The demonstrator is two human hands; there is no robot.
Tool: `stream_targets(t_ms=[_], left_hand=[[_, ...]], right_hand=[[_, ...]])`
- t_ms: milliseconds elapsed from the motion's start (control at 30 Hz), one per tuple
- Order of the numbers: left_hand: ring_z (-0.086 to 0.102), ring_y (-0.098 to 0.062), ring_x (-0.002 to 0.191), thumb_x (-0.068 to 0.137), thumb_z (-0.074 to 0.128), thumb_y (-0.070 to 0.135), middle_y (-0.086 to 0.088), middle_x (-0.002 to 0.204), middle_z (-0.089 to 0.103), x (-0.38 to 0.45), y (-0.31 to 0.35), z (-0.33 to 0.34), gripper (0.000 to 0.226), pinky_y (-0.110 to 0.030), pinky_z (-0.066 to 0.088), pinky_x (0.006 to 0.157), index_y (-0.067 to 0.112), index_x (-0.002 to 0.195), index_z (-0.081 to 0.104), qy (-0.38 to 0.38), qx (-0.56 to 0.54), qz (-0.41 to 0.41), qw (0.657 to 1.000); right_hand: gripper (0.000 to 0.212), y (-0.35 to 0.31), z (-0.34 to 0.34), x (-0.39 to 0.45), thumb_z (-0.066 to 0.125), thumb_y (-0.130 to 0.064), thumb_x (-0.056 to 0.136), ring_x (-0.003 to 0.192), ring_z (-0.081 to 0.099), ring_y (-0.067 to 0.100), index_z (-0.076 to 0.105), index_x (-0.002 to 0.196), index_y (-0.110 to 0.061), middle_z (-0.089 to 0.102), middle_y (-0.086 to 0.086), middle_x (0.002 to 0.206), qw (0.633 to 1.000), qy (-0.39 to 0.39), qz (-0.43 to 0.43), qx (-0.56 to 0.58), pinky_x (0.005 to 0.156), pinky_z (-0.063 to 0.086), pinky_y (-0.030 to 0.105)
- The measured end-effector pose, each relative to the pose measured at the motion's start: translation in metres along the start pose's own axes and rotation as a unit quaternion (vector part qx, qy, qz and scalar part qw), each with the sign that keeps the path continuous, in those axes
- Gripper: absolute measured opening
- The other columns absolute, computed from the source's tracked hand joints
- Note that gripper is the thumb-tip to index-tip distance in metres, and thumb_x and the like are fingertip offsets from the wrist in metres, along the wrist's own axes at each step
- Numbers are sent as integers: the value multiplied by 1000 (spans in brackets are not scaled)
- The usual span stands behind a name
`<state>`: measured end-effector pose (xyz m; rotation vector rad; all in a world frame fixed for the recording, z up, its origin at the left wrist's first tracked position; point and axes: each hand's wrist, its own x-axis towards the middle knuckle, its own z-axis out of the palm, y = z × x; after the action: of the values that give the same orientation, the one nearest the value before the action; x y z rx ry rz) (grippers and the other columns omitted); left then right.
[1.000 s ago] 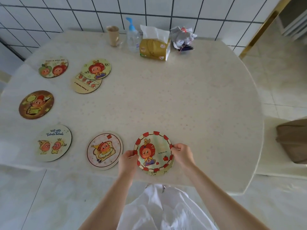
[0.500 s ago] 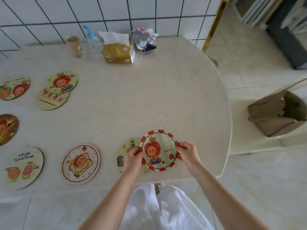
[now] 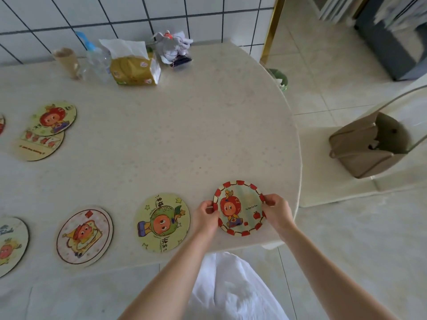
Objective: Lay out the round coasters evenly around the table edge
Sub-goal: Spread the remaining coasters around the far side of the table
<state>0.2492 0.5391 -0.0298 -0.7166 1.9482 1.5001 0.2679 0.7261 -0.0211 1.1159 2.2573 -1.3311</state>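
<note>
Both hands pinch the red-rimmed coaster point(image 3: 239, 209) by opposite edges: left hand point(image 3: 206, 215), right hand point(image 3: 276, 210). It sits near the worktop's point(image 3: 184, 135) near right edge. Green coaster point(image 3: 162, 222) lies just left, apart; toast coaster point(image 3: 84, 235) further left.

Held coaster point(image 3: 240, 207): red-and-white checked rim, pale green centre, red-headed cartoon figure with orange face. Next coaster point(image 3: 162, 222): yellow-green, green-hooded orange face, black characters, small stars. Third coaster point(image 3: 84, 235): whitish-pink with thin dark ring, orange figure on toast. Far-left overlapping pair: top coaster point(image 3: 55, 118) yellow-green with red-haired figure, lower coaster point(image 3: 41, 146) beige with red strawberry row. Table point(image 3: 175, 135): cream, faint speckle. Tissue pack point(image 3: 135, 70): mustard yellow. Wall tiles point(image 3: 138, 12): white, dark grout. Bag point(image 3: 367, 146): taupe.
</note>
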Motion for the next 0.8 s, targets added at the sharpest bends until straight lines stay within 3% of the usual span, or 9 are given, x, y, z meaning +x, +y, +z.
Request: stream_targets(t_ms=[200, 300, 367, 433, 500, 667, 800], left_hand=[[69, -23, 88, 87, 56, 9, 2, 89, 70, 7, -4, 0, 18, -46, 59, 81, 27, 89, 60, 0, 51, 15, 999], [67, -14, 82, 87, 55, 9, 4, 88, 69, 9, -5, -3, 16, -34, 58, 71, 24, 90, 61, 5, 71, 31, 997], [62, -7, 79, 88, 56, 9, 9, 86, 66, 12, -3, -6, 15, -23, 52, 65, 21, 95, 61, 19, 84, 40, 995], [65, -11, 83, 87, 54, 9, 6, 93, 68, 17, 0, -13, 19, -30, 57, 74, 22, 100, 61, 25, 81, 32, 996], [66, -15, 85, 85, 51, 8, 2, 96, 68, 22, 4, -27, 27, -37, 58, 81, 24, 104, 60, 23, 70, 20, 997], [57, -19, 68, 89, 53, 3, -8, 90, 67, 32, 19, -81, 24, -34, 52, 66, 17, 108, 57, 53, 5, 40, 998], [55, -21, 67, 90, 51, -4, -10, 80, 61, 44, 40, -145, 22, -33, 48, 61, 6, 108, 58, 117, -67, 46, 990]], right_hand=[[29, 0, -1, 8, 49, -4, 87, 86, 60, 23, 70, 106, -12, 71, 7, 101, 998, -7, 5, -67, 64, 45, 25], [28, -8, -4, 11, 49, -5, 89, 84, 59, 24, 69, 108, -7, 69, 9, 100, 994, -29, 15, -100, 55, 43, 22], [29, -17, -5, 13, 48, -3, 87, 91, 60, 27, 67, 109, -5, 67, 12, 104, 991, -34, 18, -125, 66, 51, 30], [34, -29, -4, 16, 46, -3, 85, 103, 59, 29, 63, 114, -6, 63, 12, 118, 989, -29, 13, -145, 87, 53, 39], [36, -48, 3, 19, 45, -4, 86, 111, 56, 26, 61, 119, -8, 59, 9, 125, 988, -32, -8, -152, 94, 49, 38], [25, -116, 39, 18, 44, -2, 91, 105, 58, 20, 65, 104, -5, 63, 5, 117, 977, -86, -102, -164, 80, 46, 28], [23, -176, 86, 15, 46, -8, 92, 108, 58, 22, 64, 106, -7, 64, 6, 111, 954, -137, -175, -199, 84, 46, 30]])
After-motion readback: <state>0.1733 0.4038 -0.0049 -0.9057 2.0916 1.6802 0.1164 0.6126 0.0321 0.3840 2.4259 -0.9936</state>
